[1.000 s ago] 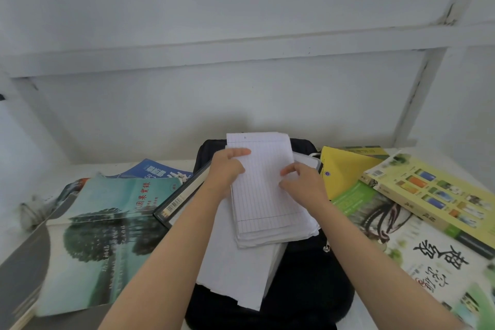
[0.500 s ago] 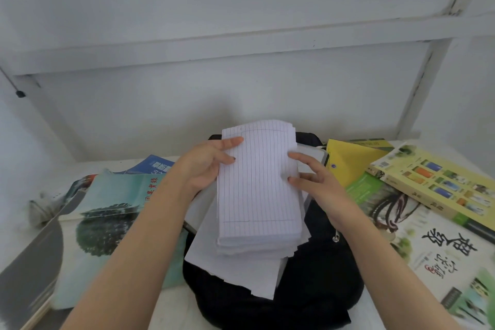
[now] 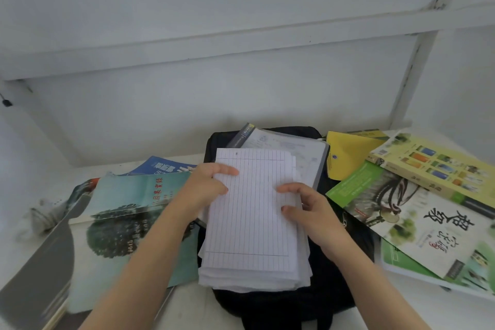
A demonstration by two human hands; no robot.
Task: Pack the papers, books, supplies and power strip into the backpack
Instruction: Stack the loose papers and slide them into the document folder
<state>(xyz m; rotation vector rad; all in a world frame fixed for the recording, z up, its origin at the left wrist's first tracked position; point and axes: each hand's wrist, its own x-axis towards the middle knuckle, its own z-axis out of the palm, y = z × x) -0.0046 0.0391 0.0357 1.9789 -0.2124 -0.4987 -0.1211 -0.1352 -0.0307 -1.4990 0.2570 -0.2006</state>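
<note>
White lined papers (image 3: 249, 211) are in a stack over the black backpack (image 3: 294, 303), in the middle of the counter (image 3: 417, 303). The left hand (image 3: 206, 187) pinches its left edge, and the right hand (image 3: 308, 209) its right edge.

Backpack (image 3: 294, 305), upper face: covered by lined paper stack (image 3: 249, 222). The left hand (image 3: 206, 187) holds its left edge and the right hand (image 3: 308, 209) its right edge. A notebook (image 3: 294, 151) lies just behind.
Left flank blocked: teal book (image 3: 128, 195) butts against the pack, blue book (image 3: 163, 167) behind it.
Right flank blocked: yellow envelope (image 3: 348, 155) and green-and-white books (image 3: 417, 222) overlap up to the pack.
Free: air above the stack, up to the shelf beam (image 3: 241, 45); bare desk (image 3: 455, 313) front right; narrow bare strip front left of the pack.
</note>
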